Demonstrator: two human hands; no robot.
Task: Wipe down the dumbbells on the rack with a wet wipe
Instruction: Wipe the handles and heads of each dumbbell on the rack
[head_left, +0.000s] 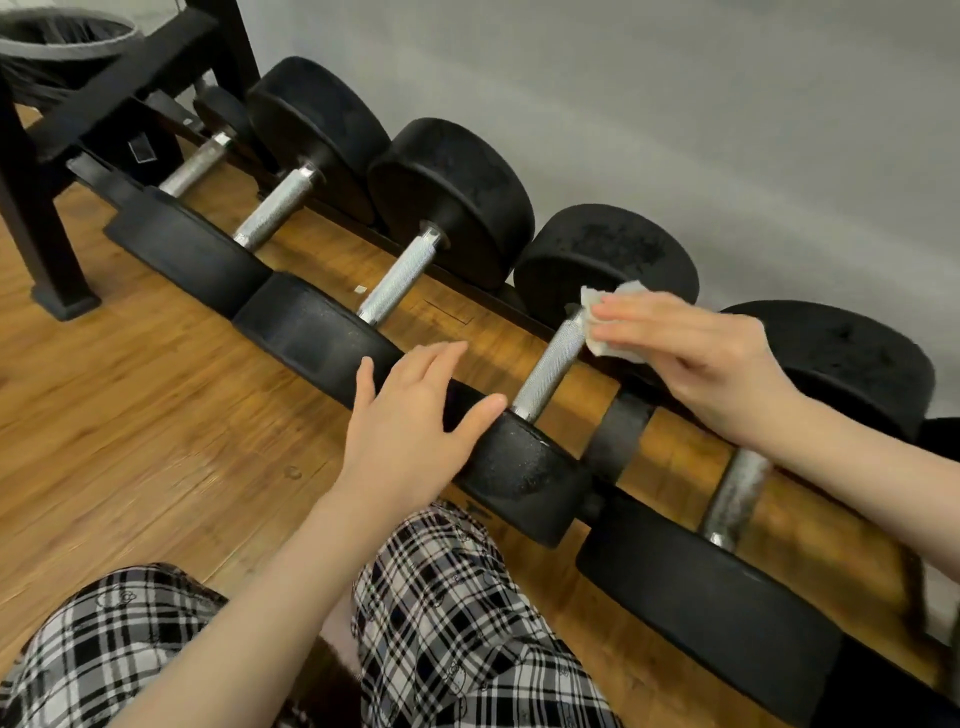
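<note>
Black rubber heads and knurled steel handles make up the dumbbells, which lie side by side along a low rack that runs from far left to near right against a grey wall, above a wood-plank floor. Each dumbbell is judged heavy and rigid; none need be lifted, since every surface can be reached where it rests. The rubber heads look dusty and mottled. The handle nearest the right shows dull, rust-like patches, while the others appear bright.

The dumbbell being wiped sits fourth from the far left. The left hand lies flat with straight fingers on its near head, holding nothing; the contact is judged to steady it against rolling. The right hand pinches the wet wipe between fingers and thumb and sets it against the far end of the knurled handle.

The wipe is white, crumpled, soft and limp. It is judged liable to snag on the knurling, so it should be kept bunched under the fingertips.
</note>
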